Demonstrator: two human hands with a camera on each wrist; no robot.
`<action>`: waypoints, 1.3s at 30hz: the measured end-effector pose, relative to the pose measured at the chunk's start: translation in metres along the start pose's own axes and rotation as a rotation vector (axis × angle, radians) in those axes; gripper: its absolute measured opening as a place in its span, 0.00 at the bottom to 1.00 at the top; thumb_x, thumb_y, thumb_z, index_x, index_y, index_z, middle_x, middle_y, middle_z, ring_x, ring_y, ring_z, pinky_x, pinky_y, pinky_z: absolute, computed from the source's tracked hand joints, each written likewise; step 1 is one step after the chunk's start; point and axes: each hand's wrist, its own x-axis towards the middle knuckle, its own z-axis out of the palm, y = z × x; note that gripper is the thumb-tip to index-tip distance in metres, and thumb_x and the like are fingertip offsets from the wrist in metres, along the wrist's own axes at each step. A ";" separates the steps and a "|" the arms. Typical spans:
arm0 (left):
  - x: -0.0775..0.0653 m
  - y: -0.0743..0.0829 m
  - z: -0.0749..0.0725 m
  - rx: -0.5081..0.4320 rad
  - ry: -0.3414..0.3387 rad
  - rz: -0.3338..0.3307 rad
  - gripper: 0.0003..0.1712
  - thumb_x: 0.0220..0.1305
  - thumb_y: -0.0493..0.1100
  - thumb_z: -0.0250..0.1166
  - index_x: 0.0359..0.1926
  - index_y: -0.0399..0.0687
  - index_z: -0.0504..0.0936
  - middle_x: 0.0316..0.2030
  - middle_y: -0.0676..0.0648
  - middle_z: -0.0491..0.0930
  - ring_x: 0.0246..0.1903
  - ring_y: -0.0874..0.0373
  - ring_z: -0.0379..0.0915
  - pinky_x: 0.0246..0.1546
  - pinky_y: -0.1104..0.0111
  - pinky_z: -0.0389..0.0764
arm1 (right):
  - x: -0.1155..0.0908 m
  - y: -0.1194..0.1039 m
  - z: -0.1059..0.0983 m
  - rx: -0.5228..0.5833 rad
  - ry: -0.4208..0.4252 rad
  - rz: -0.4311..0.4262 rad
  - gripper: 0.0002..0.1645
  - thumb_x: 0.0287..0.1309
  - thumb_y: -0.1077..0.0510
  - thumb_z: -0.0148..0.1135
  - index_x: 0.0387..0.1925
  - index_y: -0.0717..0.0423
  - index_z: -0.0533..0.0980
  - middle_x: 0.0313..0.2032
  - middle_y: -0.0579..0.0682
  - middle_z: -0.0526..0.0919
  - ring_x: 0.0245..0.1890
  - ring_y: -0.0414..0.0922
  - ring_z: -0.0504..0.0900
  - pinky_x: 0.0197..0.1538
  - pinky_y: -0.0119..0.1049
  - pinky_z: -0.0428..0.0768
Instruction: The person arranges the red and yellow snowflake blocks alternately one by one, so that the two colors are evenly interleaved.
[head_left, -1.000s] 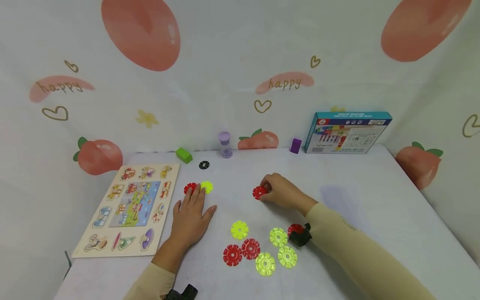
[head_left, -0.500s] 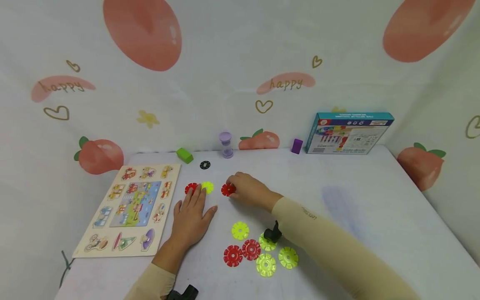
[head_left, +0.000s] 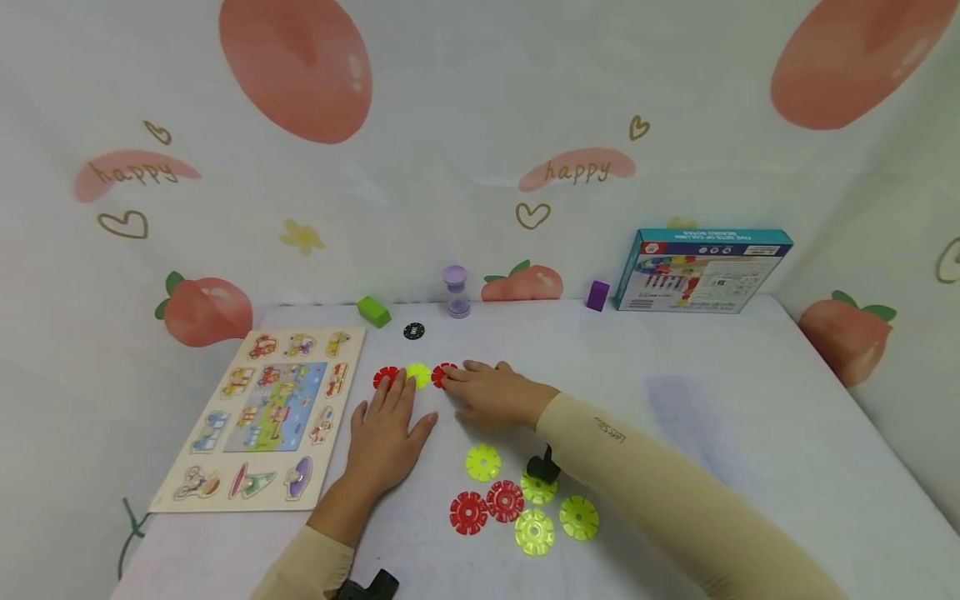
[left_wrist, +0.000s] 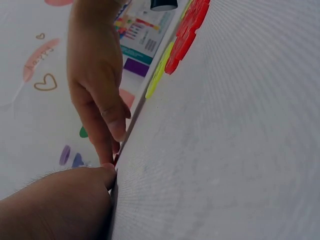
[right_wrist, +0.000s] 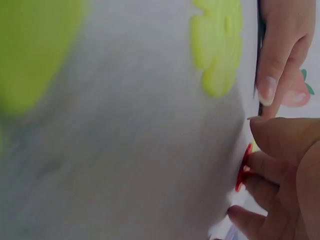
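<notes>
Three notched plastic discs lie in a row in the head view: a red disc (head_left: pixel 384 375), a yellow disc (head_left: pixel 419 374) and another red disc (head_left: pixel 439 377). My left hand (head_left: pixel 386 443) rests flat on the table, its fingertips over the near edges of the left red and yellow discs. At the row's right end, my right hand (head_left: pixel 497 395) reaches in with extended fingers and touches the right red disc, partly covering it. The right wrist view shows those fingertips on the red disc (right_wrist: pixel 243 170), with the thumb raised off it.
Several loose discs lie nearer, among them a yellow disc (head_left: pixel 483 462) and a red disc (head_left: pixel 468 512). A wooden puzzle board (head_left: pixel 348 354) lies left. Along the back stand a green block (head_left: pixel 373 312), black chip (head_left: pixel 414 331), purple sand timer (head_left: pixel 457 292), purple block (head_left: pixel 597 296) and box (head_left: pixel 701 271).
My right hand has carried a red disc left to the row's right end, set it beside the yellow disc, and loosened its pinch into extended fingers. My left hand has stayed put.
</notes>
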 end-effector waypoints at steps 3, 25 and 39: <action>-0.001 0.003 -0.001 0.001 -0.005 0.004 0.46 0.62 0.64 0.58 0.73 0.47 0.56 0.73 0.44 0.49 0.72 0.44 0.36 0.62 0.38 0.43 | 0.001 -0.003 -0.001 -0.004 -0.017 0.028 0.39 0.65 0.38 0.52 0.73 0.40 0.55 0.73 0.38 0.51 0.72 0.46 0.47 0.64 0.60 0.57; 0.000 0.001 -0.002 0.021 -0.017 0.006 0.46 0.63 0.65 0.56 0.74 0.49 0.54 0.73 0.44 0.48 0.72 0.44 0.36 0.62 0.38 0.43 | 0.002 -0.014 -0.004 0.042 0.003 0.119 0.46 0.59 0.30 0.53 0.74 0.40 0.54 0.73 0.40 0.49 0.72 0.51 0.44 0.65 0.61 0.52; -0.001 0.000 0.000 -0.006 -0.001 0.004 0.45 0.64 0.64 0.57 0.73 0.47 0.56 0.73 0.43 0.50 0.71 0.44 0.37 0.62 0.39 0.42 | -0.035 -0.004 -0.020 0.679 0.284 -0.055 0.38 0.59 0.32 0.55 0.68 0.37 0.63 0.63 0.37 0.68 0.63 0.43 0.66 0.61 0.49 0.67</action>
